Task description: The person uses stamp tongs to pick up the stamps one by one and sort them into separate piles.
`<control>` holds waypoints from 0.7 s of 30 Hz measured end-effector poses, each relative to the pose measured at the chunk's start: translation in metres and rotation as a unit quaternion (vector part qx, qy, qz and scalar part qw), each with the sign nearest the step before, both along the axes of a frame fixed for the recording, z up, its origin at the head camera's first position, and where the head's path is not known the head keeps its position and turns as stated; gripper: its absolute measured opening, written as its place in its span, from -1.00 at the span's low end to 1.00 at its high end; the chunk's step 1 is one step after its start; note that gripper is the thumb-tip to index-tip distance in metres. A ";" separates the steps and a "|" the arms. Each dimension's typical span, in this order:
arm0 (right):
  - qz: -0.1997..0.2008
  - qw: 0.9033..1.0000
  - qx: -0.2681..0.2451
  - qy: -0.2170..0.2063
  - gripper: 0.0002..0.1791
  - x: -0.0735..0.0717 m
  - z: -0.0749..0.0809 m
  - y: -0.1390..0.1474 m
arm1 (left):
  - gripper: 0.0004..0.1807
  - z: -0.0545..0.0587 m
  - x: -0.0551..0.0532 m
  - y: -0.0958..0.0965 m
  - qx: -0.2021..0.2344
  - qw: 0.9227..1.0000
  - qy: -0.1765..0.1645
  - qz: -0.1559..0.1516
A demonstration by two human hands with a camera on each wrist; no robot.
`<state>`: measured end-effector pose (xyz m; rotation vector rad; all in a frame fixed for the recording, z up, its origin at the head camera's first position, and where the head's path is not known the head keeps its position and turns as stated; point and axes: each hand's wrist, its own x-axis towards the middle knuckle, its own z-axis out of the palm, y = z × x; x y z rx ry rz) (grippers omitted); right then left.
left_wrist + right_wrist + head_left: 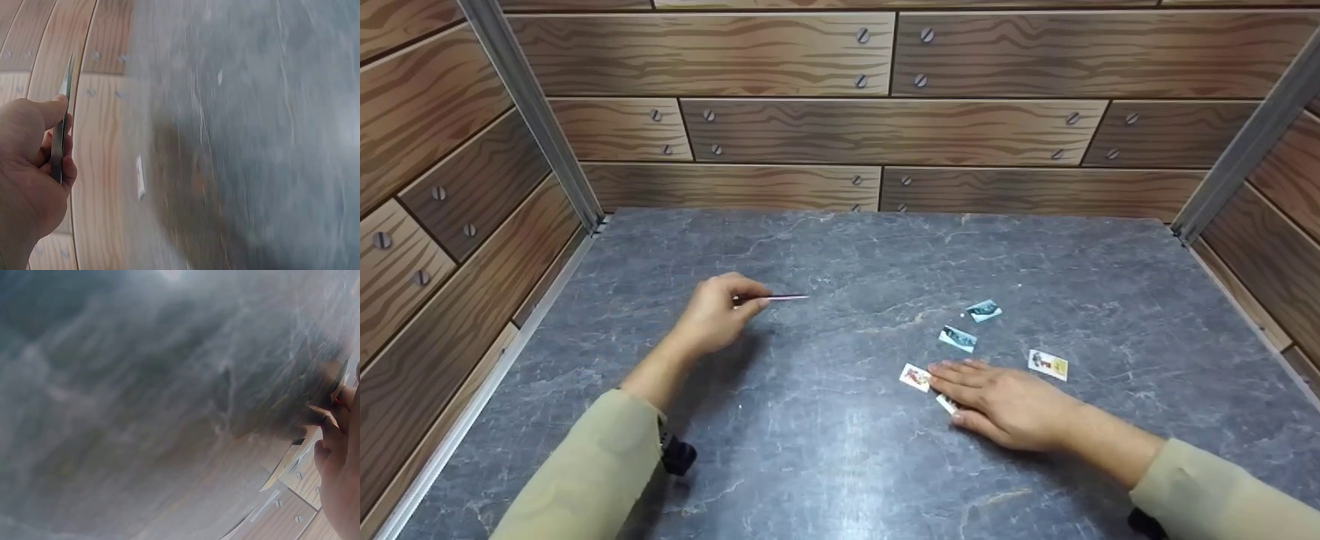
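Observation:
My left hand point(720, 311) grips a pair of slim metal tweezers point(63, 121) between thumb and fingers, raised over the left half of the table. In the head view the tips point right. My right hand point(1012, 405) lies palm down with its fingers stretched out. Its fingertips are at the edge of a small stamp-sized picture paper point(916, 377) with a red print. Another white paper point(946, 403) is partly hidden beneath the fingers. A yellow-and-white paper point(1048, 364) lies just beyond the back of this hand.
Two blue stamp-sized papers, a nearer one point(958, 339) and a farther one point(984, 310), lie past the right fingertips. The dark marbled table point(825, 255) is enclosed by wood-patterned walls point(780, 56) at the back and sides.

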<state>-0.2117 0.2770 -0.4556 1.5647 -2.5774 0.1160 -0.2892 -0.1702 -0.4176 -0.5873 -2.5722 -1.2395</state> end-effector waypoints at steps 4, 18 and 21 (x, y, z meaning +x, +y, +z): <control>0.004 1.000 -0.005 0.004 -0.39 0.000 0.000 0.000 | -0.90 0.000 0.002 0.020 0.003 1.000 0.002 -0.027; -0.003 1.000 -0.006 -0.015 -0.39 0.001 0.001 0.000 | -0.88 -0.014 0.009 0.072 -0.025 0.995 -0.020 -0.090; -0.003 1.000 -0.005 -0.018 -0.39 0.001 0.002 0.000 | -0.88 -0.017 0.010 0.080 -0.031 0.995 -0.017 -0.098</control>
